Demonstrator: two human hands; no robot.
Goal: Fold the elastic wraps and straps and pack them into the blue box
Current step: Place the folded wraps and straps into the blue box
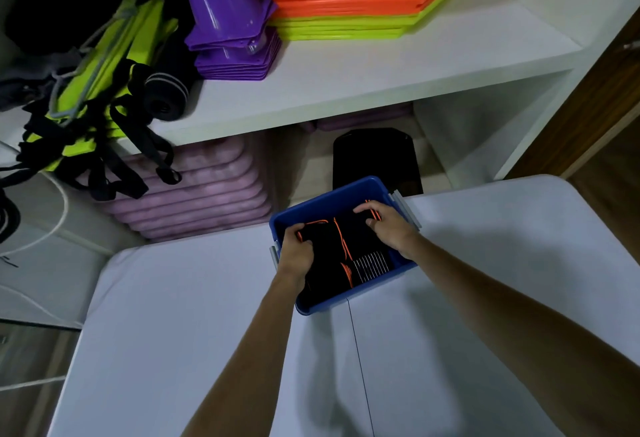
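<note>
A: How far along does the packing look?

B: Well on, I'd judge. The blue box (325,204) sits at the far edge of the white desk (194,315), and black elastic wraps with orange trim (332,253) already fill most of it. Both hands are down inside it.

A: What are the hands doing?

B: The left hand (294,253) has its fingers curled over the near-left edge of the wraps, gripping the fabric. The right hand (388,228) lies across from it on the far-right corner of the pile, fingers bent down and pinching the fabric against the box wall. It looks like tucking or settling the pile.

A: Anything left to fold?

B: Nothing loose on the desk around the hands. Beyond the left hand, a white shelf (346,69) carries black straps tangled with neon-yellow gear (97,117) and a rolled black band (166,93); whether those belong to this job I cannot tell.

A: And the room?

B: A storage nook: stacked purple cones (225,20) and orange and lime hexagon rings (363,10) on the shelf, purple mats (207,194) stacked below it.
</note>
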